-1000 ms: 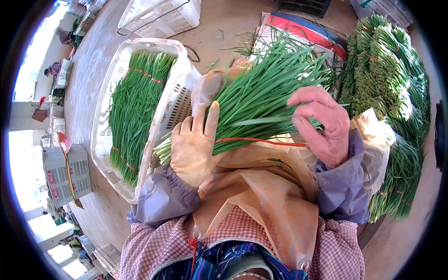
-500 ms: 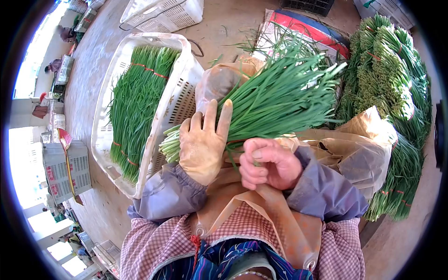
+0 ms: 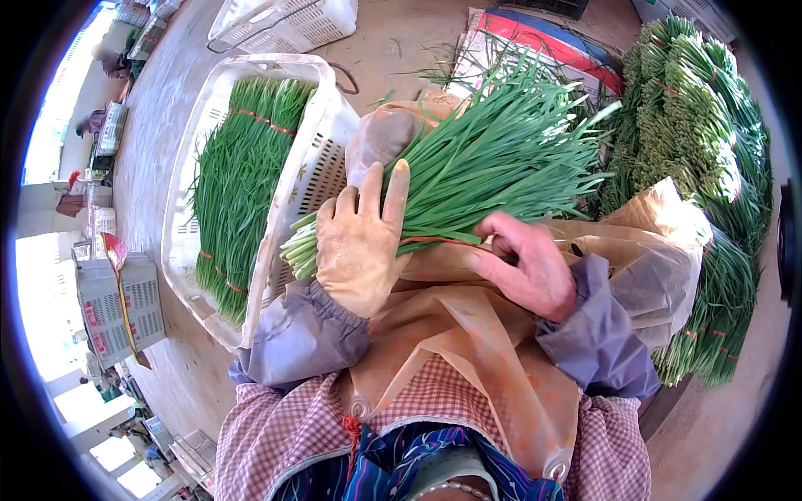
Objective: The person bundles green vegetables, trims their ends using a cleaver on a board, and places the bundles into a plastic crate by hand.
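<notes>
A bunch of garlic chives [image 3: 493,154] lies across my lap, its pale cut stems pointing left and its leaf tips right. My left hand [image 3: 359,246], in a cream glove, rests flat on the stem end with fingers outstretched. At the near edge of the bunch, my bare right hand [image 3: 530,267] pinches a thin red band [image 3: 447,240], which runs stretched along the stems from beside the glove. Part of the band is hidden by the leaves and fingers. Under the bunch is a tan plastic apron [image 3: 476,317].
On the left, a white crate [image 3: 288,200] holds banded chive bunches [image 3: 242,184]. A big pile of chives [image 3: 681,125] stands at right, beside crumpled tan plastic [image 3: 643,250]. Loose leaves lie on a red, white and blue sack [image 3: 543,50]. Another white crate [image 3: 288,25] stands behind.
My right hand has moved right along the bunch, from a closed curl near the stems to a pinch with the red band drawn out. My left hand stays on the stems.
</notes>
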A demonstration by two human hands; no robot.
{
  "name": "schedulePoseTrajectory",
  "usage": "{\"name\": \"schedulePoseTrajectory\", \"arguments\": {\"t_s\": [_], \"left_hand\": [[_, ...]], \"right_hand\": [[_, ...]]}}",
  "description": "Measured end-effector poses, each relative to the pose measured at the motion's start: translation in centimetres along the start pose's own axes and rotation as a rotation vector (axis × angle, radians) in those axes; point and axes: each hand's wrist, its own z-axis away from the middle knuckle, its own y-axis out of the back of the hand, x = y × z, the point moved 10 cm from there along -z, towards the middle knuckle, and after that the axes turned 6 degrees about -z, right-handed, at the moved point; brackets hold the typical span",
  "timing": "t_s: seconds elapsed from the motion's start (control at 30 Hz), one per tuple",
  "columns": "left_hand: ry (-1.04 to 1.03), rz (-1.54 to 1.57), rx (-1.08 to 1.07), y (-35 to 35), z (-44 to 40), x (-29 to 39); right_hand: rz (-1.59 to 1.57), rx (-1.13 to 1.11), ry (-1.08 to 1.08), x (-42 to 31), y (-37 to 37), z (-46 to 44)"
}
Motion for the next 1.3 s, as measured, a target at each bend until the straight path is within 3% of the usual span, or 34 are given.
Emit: {"name": "schedulePoseTrajectory", "arguments": {"t_s": [0.13,0.17,0.23,0.27,0.3,0.37,0.4,0.5,0.53,0.57,0.63,0.73,0.87,0.97,1.03,1.1,1.2,1.3], "left_hand": [[0.006,-0.006,0.020,0.2,0.1,0.3],[0.001,-0.005,0.026,0.4,0.1,0.4],[-0.021,-0.028,0.065,0.4,0.3,0.3],[-0.027,-0.043,0.087,0.2,0.3,0.2],[-0.033,-0.057,0.109,-0.1,0.3,0.1],[-0.058,-0.075,0.147,-0.4,0.3,-0.1],[-0.056,-0.024,0.132,0.1,0.3,-0.1],[-0.042,0.017,0.072,0.3,0.4,0.0],[-0.042,0.013,0.072,0.4,0.5,0.1],[-0.041,0.010,0.070,0.4,0.7,0.2],[-0.039,0.005,0.039,-0.1,0.9,0.0],[-0.059,-0.019,0.059,-0.1,1.0,0.4],[-0.079,-0.043,0.061,-0.2,1.2,0.5],[-0.076,-0.050,0.057,-0.2,1.3,0.4],[-0.063,-0.049,0.058,-0.3,1.5,0.4],[-0.061,-0.054,0.070,-0.1,1.4,0.5],[-0.066,-0.054,0.071,-0.2,1.2,0.5],[-0.082,-0.060,0.073,-0.2,1.1,0.6]], "right_hand": [[-0.176,0.114,0.240,-1.8,-2.0,-2.0],[-0.084,0.151,0.344,-2.3,-2.5,-2.2],[0.246,0.169,0.319,-2.8,-3.3,-2.2],[0.266,0.199,0.507,-3.2,-4.1,-1.8],[0.295,0.104,0.572,-3.3,-5.2,-1.5],[-0.038,0.046,0.632,-3.8,-5.0,-0.6],[-0.257,-0.015,0.552,-4.3,-4.0,-0.5],[-0.416,-0.227,0.381,-3.1,-2.6,0.4],[-0.489,-0.438,0.386,-3.4,-3.3,1.8],[-0.300,-0.539,0.363,-2.7,-3.8,3.0],[0.097,-0.150,0.416,-3.4,-0.3,4.1],[0.260,0.291,0.568,-5.9,5.8,5.4],[0.372,0.432,0.815,-7.5,5.4,5.7],[0.409,0.605,0.663,-3.6,7.1,4.9],[0.240,0.736,0.362,-0.4,10.9,4.3],[-0.193,0.667,0.089,3.5,11.7,3.4],[-0.312,0.535,0.059,4.4,10.5,1.6],[-0.522,0.466,-0.126,7.3,9.9,0.3]]}}
